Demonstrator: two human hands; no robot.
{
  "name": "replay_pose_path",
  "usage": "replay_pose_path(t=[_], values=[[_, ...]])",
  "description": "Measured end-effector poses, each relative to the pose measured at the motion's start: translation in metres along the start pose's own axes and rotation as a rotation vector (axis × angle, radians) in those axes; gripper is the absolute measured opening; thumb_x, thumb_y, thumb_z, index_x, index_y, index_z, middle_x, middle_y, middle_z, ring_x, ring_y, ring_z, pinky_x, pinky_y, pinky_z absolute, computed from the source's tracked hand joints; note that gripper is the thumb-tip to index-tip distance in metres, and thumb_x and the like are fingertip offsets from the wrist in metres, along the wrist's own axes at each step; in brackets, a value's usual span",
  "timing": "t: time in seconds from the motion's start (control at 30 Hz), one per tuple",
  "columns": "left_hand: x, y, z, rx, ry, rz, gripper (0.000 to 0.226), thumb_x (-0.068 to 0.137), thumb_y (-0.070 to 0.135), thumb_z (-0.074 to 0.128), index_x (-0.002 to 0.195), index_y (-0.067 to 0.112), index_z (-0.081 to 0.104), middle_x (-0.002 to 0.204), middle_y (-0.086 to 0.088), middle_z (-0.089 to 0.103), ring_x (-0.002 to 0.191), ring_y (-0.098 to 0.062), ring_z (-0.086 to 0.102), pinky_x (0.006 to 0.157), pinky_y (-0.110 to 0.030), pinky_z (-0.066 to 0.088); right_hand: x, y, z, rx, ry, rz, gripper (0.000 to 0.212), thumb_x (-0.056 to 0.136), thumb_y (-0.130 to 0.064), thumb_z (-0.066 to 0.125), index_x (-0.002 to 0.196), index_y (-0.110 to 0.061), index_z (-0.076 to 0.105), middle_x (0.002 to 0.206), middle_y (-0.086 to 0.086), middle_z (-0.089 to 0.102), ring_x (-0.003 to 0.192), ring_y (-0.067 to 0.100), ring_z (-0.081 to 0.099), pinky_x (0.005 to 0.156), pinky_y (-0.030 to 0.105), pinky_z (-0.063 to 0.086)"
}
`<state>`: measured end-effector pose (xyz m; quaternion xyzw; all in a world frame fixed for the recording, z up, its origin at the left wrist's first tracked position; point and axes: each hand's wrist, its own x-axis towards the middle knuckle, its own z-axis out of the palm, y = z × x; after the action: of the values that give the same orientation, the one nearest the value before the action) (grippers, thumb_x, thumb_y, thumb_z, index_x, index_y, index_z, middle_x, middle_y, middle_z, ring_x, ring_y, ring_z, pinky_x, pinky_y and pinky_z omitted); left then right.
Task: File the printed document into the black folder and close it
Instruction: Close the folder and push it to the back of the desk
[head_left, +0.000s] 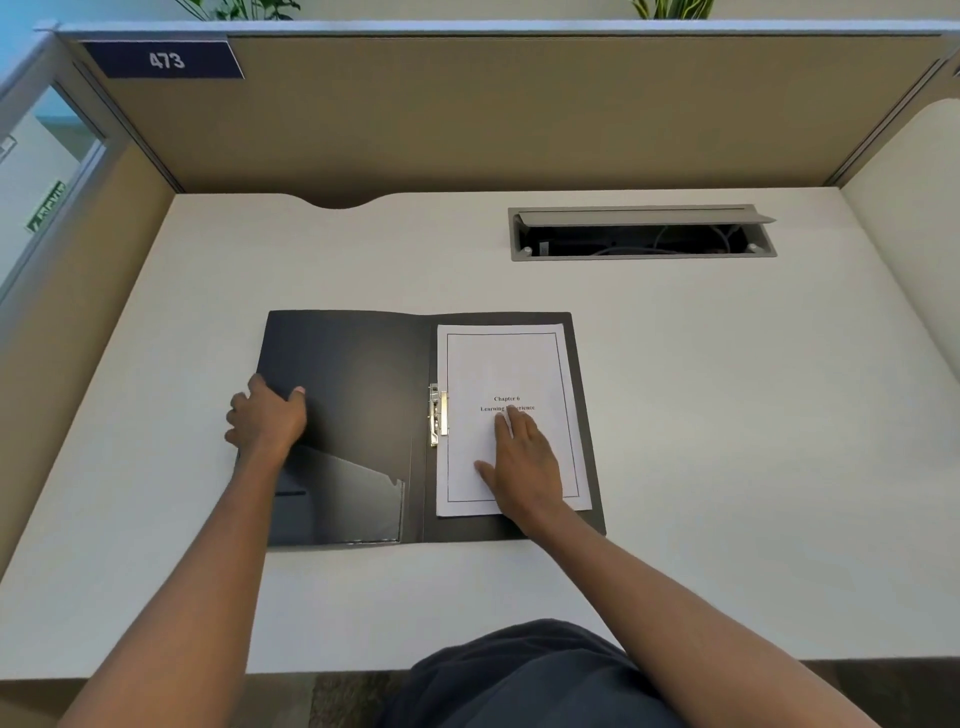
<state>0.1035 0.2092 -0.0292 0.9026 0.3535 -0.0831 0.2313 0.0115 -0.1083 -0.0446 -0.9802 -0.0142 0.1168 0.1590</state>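
The black folder (358, 374) lies spread flat on the white desk. On its right half rests the printed document (504, 358), a white sheet with a bordered title page, its left edge under the metal spring clip (438, 415) at the spine. My right hand (524, 462) presses flat on the lower middle of the sheet, fingers apart. My left hand (267, 415) grips the outer left edge of the folder's left cover, thumb on top and fingers curled under. A clear corner pocket (348, 499) sits at the bottom of that left cover.
The white desk (727, 415) is walled by tan cubicle partitions at the back and sides. A grey cable tray (641, 234) with its lid raised is set into the desk at the back right. The near desk edge runs just above my lap.
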Motion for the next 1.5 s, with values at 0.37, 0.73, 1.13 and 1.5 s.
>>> replay_pose_path(t=[0.37,0.73,1.13,1.5], values=[[-0.003,-0.006,-0.016,0.006,-0.038,0.033,0.053,0.093,0.043,0.062,0.12,-0.002,0.059,0.126,-0.027,0.063,0.117,-0.049,0.057,0.098,-0.056,0.05,-0.015,0.03,-0.004,-0.02,-0.027,0.03,0.077,0.095,-0.043,0.062,0.156,-0.012,0.025,0.167,0.008,0.019,0.154,0.026,0.019,0.123,0.038,0.023],[-0.064,0.043,-0.082,-0.131,0.039,0.259,0.03,0.095,0.034,0.063,0.091,0.008,0.075,0.098,-0.019,0.074,0.098,-0.042,0.066,0.085,-0.043,0.052,-0.03,0.066,-0.014,0.006,-0.034,0.054,0.077,0.095,-0.042,0.062,0.157,-0.015,0.023,0.168,0.004,0.017,0.155,0.023,0.016,0.123,0.037,0.022],[-0.156,0.117,-0.098,-0.486,-0.278,0.549,0.027,0.101,0.032,0.062,0.093,0.01,0.074,0.085,-0.007,0.077,0.067,-0.024,0.075,0.058,-0.029,0.06,-0.039,-0.054,-0.136,0.604,0.132,-0.143,0.066,0.097,-0.056,0.05,0.152,-0.022,0.036,0.149,0.003,0.047,0.134,0.019,0.048,0.11,0.04,0.043],[-0.174,0.124,-0.047,-0.622,-0.513,0.591,0.023,0.103,0.031,0.059,0.114,0.028,0.079,0.107,0.002,0.079,0.101,-0.02,0.074,0.085,-0.038,0.062,-0.045,-0.055,-0.177,0.533,0.172,-0.079,0.048,0.093,-0.006,0.056,0.139,-0.013,0.045,0.13,0.009,0.047,0.111,0.032,0.059,0.097,0.045,0.052]])
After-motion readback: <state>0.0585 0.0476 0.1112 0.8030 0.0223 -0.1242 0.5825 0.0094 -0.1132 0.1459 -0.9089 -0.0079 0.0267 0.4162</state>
